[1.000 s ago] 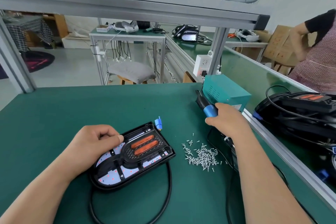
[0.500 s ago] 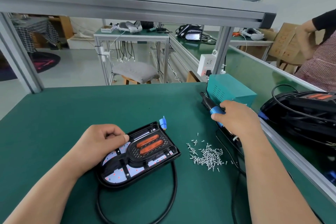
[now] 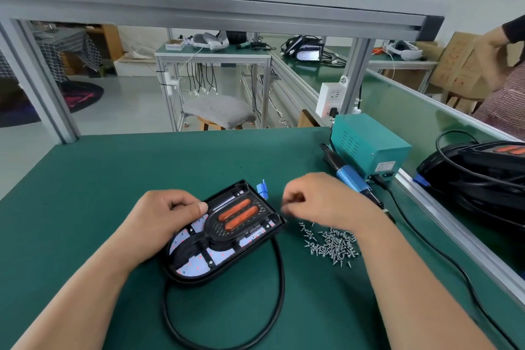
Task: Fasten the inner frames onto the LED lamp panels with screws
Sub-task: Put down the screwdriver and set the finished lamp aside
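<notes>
The panel (image 3: 199, 263) lies flat on the green surface (image 3: 99, 185), near its middle, its black shell serving as a shallow tray: inside sit a white board dotted red and the black frame (image 3: 217, 231), which carries two orange bars at the far end. A blue plug (image 3: 262, 188) shows just beyond the panel's far corner, and a black cable (image 3: 279, 273) loops from the near end toward the viewer, its lowest part cut off by the picture's edge. The left hand (image 3: 167, 216) grips the panel's left rim, thumb pressed down on top and fingers curled; the fingertips are hidden under the palm. The right hand (image 3: 321, 199) hovers just right of the panel, beside loose screws (image 3: 331, 241) heaped on the surface. Its grip is curled but blurred, so whether it pinches a screw cannot be told. Behind it the blue driver (image 3: 350, 180) lies against a green box (image 3: 369, 148), its tip hidden by the wrist. At the right edge a second lamp (image 3: 483, 179) and a person's sleeve (image 3: 508, 111) are cut off.
</notes>
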A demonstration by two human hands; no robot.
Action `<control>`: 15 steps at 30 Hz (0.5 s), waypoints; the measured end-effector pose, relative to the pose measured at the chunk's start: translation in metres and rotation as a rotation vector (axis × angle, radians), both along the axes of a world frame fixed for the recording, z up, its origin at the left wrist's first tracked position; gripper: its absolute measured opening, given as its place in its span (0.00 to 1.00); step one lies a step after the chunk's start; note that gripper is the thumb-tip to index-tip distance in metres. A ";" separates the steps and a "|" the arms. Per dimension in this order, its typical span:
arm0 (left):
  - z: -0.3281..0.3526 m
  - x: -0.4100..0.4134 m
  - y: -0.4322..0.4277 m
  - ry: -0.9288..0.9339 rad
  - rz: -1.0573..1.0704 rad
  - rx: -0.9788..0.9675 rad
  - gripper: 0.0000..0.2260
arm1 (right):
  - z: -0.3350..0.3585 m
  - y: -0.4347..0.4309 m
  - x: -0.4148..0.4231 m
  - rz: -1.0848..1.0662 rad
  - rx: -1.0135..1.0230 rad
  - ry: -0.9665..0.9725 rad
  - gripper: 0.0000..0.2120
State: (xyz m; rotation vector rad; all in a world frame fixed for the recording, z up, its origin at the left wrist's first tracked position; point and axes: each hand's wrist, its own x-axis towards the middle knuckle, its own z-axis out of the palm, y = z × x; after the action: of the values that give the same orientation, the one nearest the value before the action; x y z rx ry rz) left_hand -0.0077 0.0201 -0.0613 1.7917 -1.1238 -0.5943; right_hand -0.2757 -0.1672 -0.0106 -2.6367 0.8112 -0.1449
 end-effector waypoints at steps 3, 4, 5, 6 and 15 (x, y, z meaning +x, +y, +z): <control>-0.003 0.003 -0.001 0.016 0.027 -0.035 0.05 | -0.003 0.009 0.009 0.062 0.011 0.148 0.20; -0.004 0.004 -0.002 0.014 0.034 -0.040 0.05 | -0.003 0.012 0.010 0.068 0.013 0.183 0.23; -0.005 0.005 -0.002 0.011 0.041 -0.047 0.04 | -0.003 0.015 0.011 0.074 0.011 0.212 0.26; -0.006 0.006 -0.002 0.014 0.048 -0.056 0.04 | -0.003 0.017 0.012 0.074 0.000 0.237 0.27; -0.005 0.004 0.001 0.081 0.025 -0.082 0.04 | -0.008 0.019 0.022 -0.044 -0.119 0.160 0.16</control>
State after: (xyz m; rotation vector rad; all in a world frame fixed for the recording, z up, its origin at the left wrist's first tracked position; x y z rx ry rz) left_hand -0.0036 0.0212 -0.0659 1.6950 -1.0549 -0.5923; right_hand -0.2541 -0.1478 -0.0183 -2.7705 0.9398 0.0069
